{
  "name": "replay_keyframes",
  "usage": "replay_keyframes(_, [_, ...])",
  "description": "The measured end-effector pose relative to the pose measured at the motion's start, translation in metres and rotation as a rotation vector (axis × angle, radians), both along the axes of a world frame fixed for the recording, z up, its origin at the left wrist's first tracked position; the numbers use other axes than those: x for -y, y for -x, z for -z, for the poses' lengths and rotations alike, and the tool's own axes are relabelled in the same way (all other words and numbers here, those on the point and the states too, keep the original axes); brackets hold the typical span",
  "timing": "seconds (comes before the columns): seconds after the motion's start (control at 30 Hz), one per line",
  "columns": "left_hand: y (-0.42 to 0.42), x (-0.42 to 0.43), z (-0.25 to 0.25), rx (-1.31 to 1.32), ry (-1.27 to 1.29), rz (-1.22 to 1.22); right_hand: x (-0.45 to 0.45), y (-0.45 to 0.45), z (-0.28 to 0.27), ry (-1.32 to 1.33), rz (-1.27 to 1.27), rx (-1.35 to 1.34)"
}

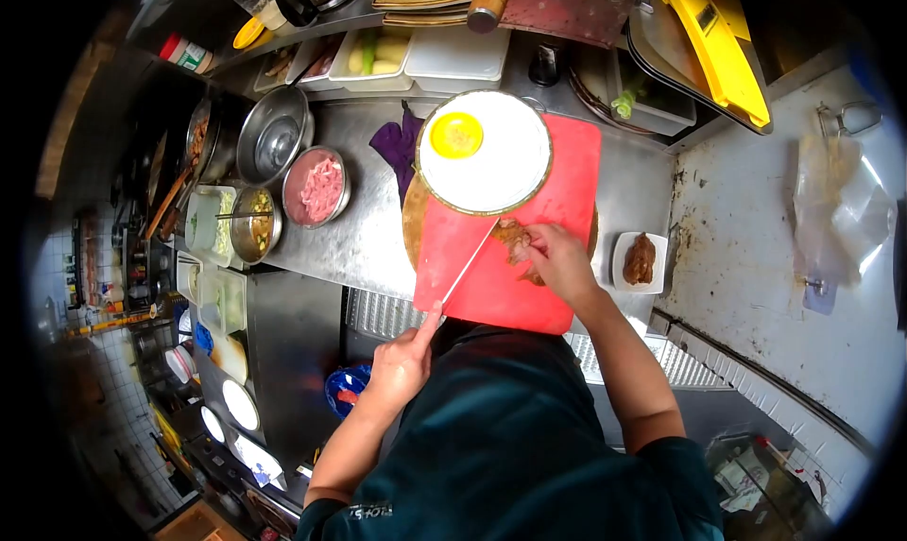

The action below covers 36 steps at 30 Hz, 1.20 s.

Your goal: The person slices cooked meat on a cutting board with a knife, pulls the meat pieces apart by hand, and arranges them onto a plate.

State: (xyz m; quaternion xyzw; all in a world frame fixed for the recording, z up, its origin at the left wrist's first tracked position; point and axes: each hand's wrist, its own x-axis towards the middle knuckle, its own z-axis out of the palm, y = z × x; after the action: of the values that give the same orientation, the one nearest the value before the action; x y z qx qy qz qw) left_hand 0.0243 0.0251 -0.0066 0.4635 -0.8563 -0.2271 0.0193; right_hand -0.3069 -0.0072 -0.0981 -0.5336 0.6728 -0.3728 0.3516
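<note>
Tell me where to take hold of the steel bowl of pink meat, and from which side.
Probably the right-hand rim of the steel bowl, coming from the side of the red board: the mouth is round and open, the counter shows beside it there, and other bowls crowd its left.

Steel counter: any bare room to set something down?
Bare steel counter shows between the meat bowl and the wooden board, in front of the purple cloth; also right of the red board, beyond the white dish. The left end is crowded with other bowls.
</note>
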Motion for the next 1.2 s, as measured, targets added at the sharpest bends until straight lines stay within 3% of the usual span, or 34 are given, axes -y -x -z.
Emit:
replay_keyframes(0.13, [-0.003,0.004,-0.004,0.007,0.023,-0.003,-0.017,0.006,-0.003,0.107,0.132,-0.084])
replay_keyframes(0.23, [-0.009,0.002,-0.007,-0.015,0.038,-0.009,-0.040,0.012,-0.007,0.291,0.068,-0.304])
replay_keyframes(0.47, [-0.013,0.003,-0.009,-0.091,0.061,0.010,-0.067,-0.003,0.012,0.271,-0.096,-0.363])
replay_keyframes(0.8, [-0.002,0.009,-0.006,-0.142,0.130,0.058,-0.082,-0.001,0.009,0.174,0.188,0.087])
replay_keyframes(1.0, [0.000,0.009,-0.006,-0.130,0.135,0.072,-0.086,-0.007,0.005,0.184,0.280,0.559])
replay_keyframes(1.2, [0.005,0.009,-0.009,-0.135,0.143,0.075,-0.088,-0.008,0.004,0.155,0.279,0.604])
